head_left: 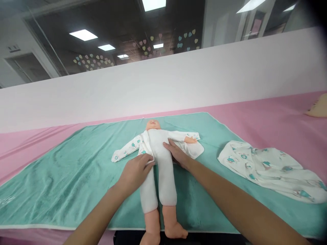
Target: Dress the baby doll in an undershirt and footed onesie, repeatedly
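A baby doll with a white cloth body lies on its back on a teal blanket, its bare feet reaching over the near edge; a printed white top is on its arms, the front open and the right-hand panel spread flat beside the torso; the left hand has its fingers pinched together on the edge of the other panel; the right hand rests at the doll's side, thumb on the torso, the fingers partly hidden, so whether they grip anything I cannot tell; a second printed garment lies crumpled to the right, partly on the pink sheet
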Motion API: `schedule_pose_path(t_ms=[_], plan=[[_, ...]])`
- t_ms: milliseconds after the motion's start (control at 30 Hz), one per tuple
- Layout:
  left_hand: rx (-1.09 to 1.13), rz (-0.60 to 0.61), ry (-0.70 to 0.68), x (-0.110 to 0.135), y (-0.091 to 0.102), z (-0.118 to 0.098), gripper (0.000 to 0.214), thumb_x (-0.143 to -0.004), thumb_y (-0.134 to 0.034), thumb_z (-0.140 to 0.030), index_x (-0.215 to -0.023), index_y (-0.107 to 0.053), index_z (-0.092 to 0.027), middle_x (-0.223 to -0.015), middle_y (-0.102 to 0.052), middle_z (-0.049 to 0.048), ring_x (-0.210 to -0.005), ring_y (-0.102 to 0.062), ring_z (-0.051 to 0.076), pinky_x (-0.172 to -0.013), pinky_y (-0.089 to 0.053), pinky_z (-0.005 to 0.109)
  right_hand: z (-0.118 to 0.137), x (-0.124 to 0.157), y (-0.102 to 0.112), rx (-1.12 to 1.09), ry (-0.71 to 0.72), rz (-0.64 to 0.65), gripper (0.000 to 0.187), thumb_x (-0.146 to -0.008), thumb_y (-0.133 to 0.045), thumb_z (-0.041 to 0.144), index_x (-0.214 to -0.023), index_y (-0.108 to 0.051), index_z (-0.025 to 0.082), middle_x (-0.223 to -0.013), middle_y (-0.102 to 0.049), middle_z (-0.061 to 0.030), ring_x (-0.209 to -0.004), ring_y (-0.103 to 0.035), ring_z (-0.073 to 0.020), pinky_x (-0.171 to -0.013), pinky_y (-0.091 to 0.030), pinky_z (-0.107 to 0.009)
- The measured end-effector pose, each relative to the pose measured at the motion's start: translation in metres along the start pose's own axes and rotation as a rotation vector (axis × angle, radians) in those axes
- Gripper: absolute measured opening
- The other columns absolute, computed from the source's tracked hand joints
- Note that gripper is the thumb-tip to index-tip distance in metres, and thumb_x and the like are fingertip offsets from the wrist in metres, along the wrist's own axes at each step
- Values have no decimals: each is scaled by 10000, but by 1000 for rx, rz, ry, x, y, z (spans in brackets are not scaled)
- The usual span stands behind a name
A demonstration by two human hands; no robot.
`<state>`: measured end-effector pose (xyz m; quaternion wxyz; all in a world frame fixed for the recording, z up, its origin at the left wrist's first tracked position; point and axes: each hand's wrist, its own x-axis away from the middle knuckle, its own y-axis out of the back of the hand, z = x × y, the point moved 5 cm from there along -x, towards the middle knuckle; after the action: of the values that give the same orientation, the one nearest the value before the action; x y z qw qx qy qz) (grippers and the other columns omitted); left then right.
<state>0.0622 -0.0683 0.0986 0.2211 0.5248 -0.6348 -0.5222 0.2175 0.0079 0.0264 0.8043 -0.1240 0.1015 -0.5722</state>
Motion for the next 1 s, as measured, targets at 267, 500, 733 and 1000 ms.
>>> schedule_pose_path(t_ms=[267, 500, 733, 1000], plan=[[169, -44, -12, -46, 9, -15, 198, -874, -414, -349, -889, -588, -255, -889, -634, -11, -820, -565, 175, -746, -430, 302, 10, 2, -10, -19, 78, 80, 657, -784, -574, 502, -1366, -349, 295, -1264, -539, -23, -1140, -514, -211, -950, -439, -358], [-259, -10, -323, -132, -26, -42, 407, -774, -568, -274, -1169, -491, -215, -1238, -526, 73, -1178, -421, 256, -936, -363, 390, 7, 0, -17, 138, 268, 296, 557, -837, -531, 411, -1353, -380, 266, -1413, -387, -5, -1341, -267, -154, -1105, -230, -337], [-506, 232, -400, -178, -63, -58, 217, -808, -483, -185, -1021, -518, -207, -1013, -589, 90, -914, -580, 254, -756, -419, 376, 14, -20, 26, 760, 354, 29, 253, -843, -467, 276, -992, -670, 248, -1105, -638, -23, -1093, -521, -210, -986, -362, -360], [-583, 175, -353, -186, -56, -44, 288, -788, -433, -59, -1020, -522, -204, -986, -580, 113, -907, -579, 266, -720, -408, 375, 34, -24, 128, 1258, 69, -734, 337, -756, -576, 408, -987, -602, 165, -1095, -568, -153, -1088, -449, -297, -890, -335, -418]])
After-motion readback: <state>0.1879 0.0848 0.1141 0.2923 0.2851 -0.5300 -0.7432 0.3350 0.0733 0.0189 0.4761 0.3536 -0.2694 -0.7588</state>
